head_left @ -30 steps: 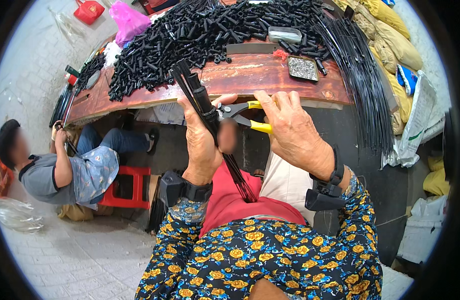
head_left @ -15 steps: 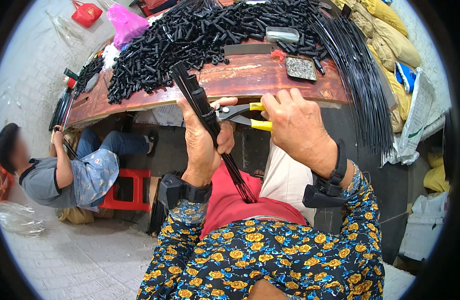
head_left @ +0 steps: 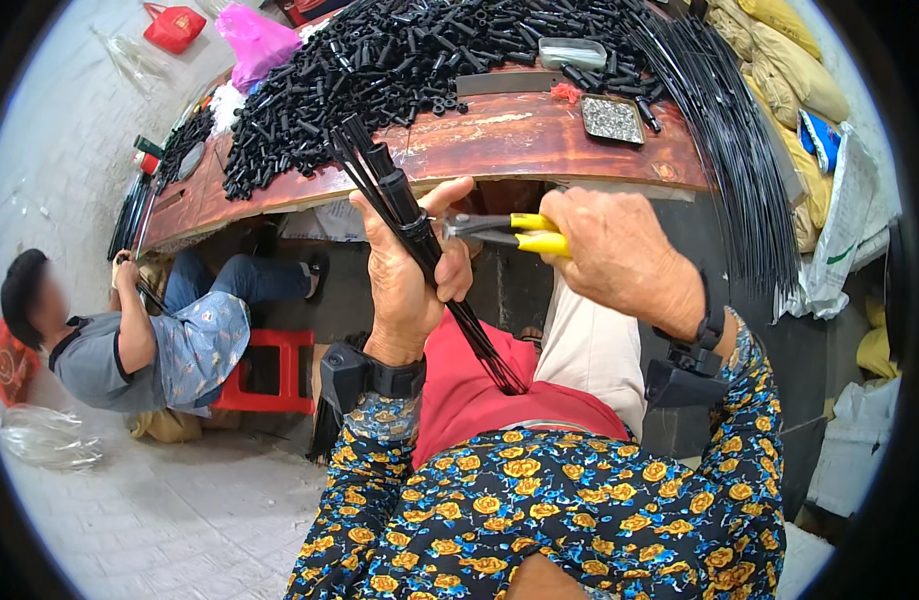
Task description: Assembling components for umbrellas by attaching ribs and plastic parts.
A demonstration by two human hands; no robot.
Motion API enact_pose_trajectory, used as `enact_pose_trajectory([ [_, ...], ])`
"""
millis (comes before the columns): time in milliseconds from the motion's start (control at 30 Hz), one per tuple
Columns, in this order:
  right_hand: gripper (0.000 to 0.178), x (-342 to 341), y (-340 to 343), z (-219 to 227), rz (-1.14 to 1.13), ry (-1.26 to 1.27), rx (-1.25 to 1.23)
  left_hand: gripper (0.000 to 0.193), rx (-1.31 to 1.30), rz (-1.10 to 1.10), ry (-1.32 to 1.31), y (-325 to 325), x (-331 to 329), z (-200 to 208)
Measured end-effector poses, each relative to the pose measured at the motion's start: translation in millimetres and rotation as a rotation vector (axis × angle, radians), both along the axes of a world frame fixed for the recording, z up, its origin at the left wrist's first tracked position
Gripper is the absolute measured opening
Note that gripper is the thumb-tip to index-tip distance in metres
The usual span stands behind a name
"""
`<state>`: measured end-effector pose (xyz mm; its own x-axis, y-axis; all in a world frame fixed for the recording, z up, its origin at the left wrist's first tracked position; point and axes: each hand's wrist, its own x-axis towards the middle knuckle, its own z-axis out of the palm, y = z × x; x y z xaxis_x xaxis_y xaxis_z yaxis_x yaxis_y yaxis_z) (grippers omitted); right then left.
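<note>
My left hand point(head_left: 399, 295) is closed round a bundle of thin black rods point(head_left: 484, 350) that look like umbrella ribs, its index finger pointing away. Among their upper ends sits a black plastic tube point(head_left: 399, 195) with a ridged collar, tilted to the left; the lower ends reach down to my lap. On the right, my right hand point(head_left: 624, 250) grips yellow-handled pliers point(head_left: 541, 243). Their metal jaws point left, close to the collar and just beside my left index finger; whether they touch anything there is too small to tell.
Beyond my hands a red-brown wooden table point(head_left: 499, 140) bears a heap of black plastic tubes point(head_left: 379, 85), a square tin of small metal bits point(head_left: 612, 119) and long black rods point(head_left: 729, 160) over its right edge. A co-worker point(head_left: 129, 340) sits left by a red stool point(head_left: 279, 370).
The pliers have drawn slightly right, away from the collar, and turned so their jaws show more edge-on. My left hand keeps its hold on the bundle. The whole view has shifted a little.
</note>
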<state>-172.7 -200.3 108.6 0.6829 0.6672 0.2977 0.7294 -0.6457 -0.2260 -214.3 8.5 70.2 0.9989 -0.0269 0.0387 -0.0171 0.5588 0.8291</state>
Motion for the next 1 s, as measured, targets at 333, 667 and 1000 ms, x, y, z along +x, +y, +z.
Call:
enact_pose_trajectory([
  [333,0.01,8.5,-8.7,33.5,-0.004,-0.408,-0.178,0.094,0.034,-0.053,-0.033,-10.3,2.9,4.2],
  [667,0.014,11.4,27.3,11.2,-0.116,-0.375,-0.121,0.091,0.018,0.05,0.017,2.7,16.6,-7.9],
  [1000,0.022,72.0,37.5,-42.7,-0.2,-0.094,0.05,0.089,0.034,0.15,0.02,15.9,18.8,-13.4],
])
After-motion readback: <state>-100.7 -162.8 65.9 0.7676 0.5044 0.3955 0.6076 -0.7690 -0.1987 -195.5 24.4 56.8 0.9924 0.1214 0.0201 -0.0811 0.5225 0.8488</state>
